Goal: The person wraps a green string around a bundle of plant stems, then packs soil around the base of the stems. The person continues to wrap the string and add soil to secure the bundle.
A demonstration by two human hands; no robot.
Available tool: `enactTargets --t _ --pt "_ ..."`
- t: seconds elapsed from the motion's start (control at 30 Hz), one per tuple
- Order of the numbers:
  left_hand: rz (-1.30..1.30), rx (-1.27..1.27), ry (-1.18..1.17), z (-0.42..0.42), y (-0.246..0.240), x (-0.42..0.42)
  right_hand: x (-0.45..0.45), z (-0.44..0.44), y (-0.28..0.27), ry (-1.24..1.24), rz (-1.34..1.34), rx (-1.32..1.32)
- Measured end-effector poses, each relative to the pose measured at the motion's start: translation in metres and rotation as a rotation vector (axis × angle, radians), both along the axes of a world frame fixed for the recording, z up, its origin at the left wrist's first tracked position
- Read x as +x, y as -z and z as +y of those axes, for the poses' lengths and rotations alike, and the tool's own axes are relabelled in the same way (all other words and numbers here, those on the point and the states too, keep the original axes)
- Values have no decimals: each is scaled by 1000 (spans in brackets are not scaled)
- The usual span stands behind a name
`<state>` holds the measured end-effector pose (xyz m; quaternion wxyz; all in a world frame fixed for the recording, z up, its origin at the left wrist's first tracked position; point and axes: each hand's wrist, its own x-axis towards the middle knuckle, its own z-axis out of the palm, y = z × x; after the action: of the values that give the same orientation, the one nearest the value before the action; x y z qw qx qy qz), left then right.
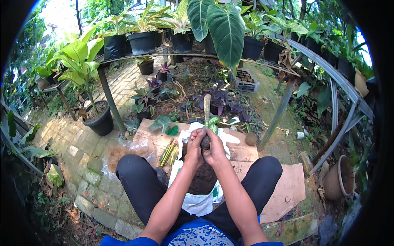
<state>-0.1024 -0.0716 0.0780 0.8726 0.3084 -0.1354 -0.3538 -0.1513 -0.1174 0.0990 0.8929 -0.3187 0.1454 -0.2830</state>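
My left hand (196,147) and my right hand (214,149) are cupped together around a dark ball of soil (205,143). A pale plant stem cutting (207,107) stands upright just beyond the fingers, seemingly rising from the ball; its lower end is hidden. Beneath the hands lies an open white sack (197,204) holding dark soil (201,181). Left of the sack, a bundle of green and yellow cut stems (168,153) rests on flattened cardboard (246,152). Farther left is a clear plastic bag (109,169) with brown fibre (124,155).
A round brown ball (251,139) sits at the cardboard's right. Ahead, a raised slatted shelf (197,56) carries potted plants on posts. A large black pot (103,123) with a leafy plant stands left, a beige pot (338,181) right, and a grey crate (246,87) beyond.
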Motion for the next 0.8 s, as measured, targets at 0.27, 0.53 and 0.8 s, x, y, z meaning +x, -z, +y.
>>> enactTargets --t 0.27,0.53,0.8 --pt "-23 -19 -68 10 -2 -3 -8 16 -17 -6 5 -100" --pt "-169 -55 17 13 -8 -5 -18 15 -20 -47 -139 -26" --pt "-31 -58 124 11 -8 -7 -20 9 -11 -41 -144 -56"
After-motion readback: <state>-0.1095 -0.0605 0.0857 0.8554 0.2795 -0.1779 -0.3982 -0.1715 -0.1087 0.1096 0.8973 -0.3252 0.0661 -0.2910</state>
